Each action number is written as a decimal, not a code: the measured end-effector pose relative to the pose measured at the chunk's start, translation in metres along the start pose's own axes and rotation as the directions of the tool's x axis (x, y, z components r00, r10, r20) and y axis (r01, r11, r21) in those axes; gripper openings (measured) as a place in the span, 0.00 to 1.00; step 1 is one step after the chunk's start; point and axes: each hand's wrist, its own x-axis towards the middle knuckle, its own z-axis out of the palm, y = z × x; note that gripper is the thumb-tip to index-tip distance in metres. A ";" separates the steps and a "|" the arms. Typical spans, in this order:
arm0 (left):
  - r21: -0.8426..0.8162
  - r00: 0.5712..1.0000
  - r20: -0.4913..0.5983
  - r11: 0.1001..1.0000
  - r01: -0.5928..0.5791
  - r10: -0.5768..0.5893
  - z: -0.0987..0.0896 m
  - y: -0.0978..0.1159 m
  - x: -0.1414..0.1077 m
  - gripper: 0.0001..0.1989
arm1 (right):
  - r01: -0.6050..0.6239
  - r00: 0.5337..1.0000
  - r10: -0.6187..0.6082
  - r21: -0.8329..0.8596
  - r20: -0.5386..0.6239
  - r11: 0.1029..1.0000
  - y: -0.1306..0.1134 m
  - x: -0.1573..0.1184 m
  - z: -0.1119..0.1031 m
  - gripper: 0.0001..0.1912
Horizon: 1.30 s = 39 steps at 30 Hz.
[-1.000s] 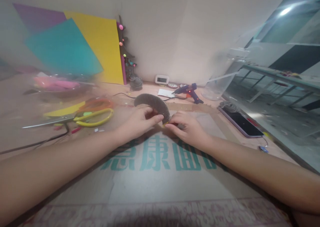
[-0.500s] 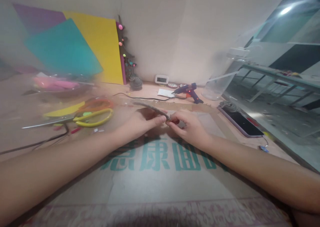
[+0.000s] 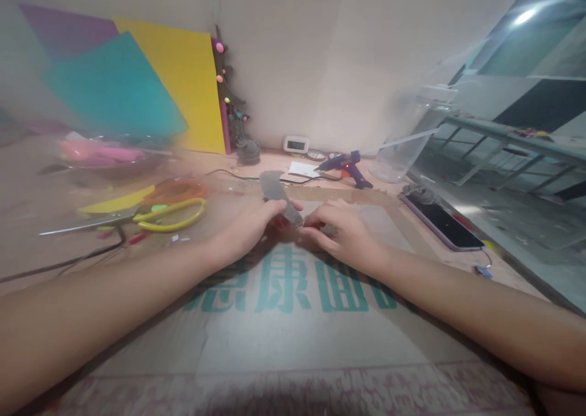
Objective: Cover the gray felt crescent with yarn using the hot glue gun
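Observation:
A curved grey strip (image 3: pixel 275 188), of a material I cannot make out, rises between my hands above the printed sheet (image 3: pixel 256 343) with green characters. My left hand (image 3: pixel 254 224) grips the strip's middle between thumb and fingers. At the strip's lower end, my right hand (image 3: pixel 339 230) pinches the tip with thumb and forefinger; its other fingers curl inward. The strip's broad face shows, bending up and away to the left.
Yellow-handled scissors (image 3: pixel 171 222) lie on the left, near a clear bag with pink pieces (image 3: pixel 107 154). A glue gun (image 3: pixel 345 166), a small white clock (image 3: pixel 296 144) and a clear plastic jug (image 3: pixel 398 154) stand behind. A phone (image 3: pixel 444 221) lies right.
The grey strip has turned from edge-on to showing its broad face, and its upper end stands higher. My left hand has rolled with it; my right hand has shifted slightly left.

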 end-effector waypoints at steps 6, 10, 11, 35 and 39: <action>0.191 0.989 -0.106 0.978 -0.085 0.106 0.000 0.007 0.002 0.18 | 0.001 0.995 0.010 0.112 -0.101 0.994 -0.006 0.000 -0.005 0.10; 0.246 0.979 -0.110 0.959 -0.140 0.171 -0.003 0.006 0.004 0.18 | -0.066 0.978 0.090 0.133 -0.187 0.989 -0.003 0.001 -0.003 0.04; 0.238 0.978 -0.112 0.961 -0.143 0.174 -0.004 0.006 0.004 0.18 | -0.076 0.974 0.103 0.141 -0.200 0.987 -0.002 0.002 -0.002 0.05; 0.122 0.977 -0.175 0.987 -0.103 0.124 -0.008 0.001 0.009 0.17 | -0.123 0.983 0.144 0.179 -0.114 0.976 -0.003 0.000 -0.002 0.05; 0.067 0.977 -0.164 0.990 -0.128 0.137 -0.008 -0.002 0.010 0.17 | 0.025 0.993 -0.009 0.142 -0.117 0.990 -0.004 -0.003 -0.004 0.07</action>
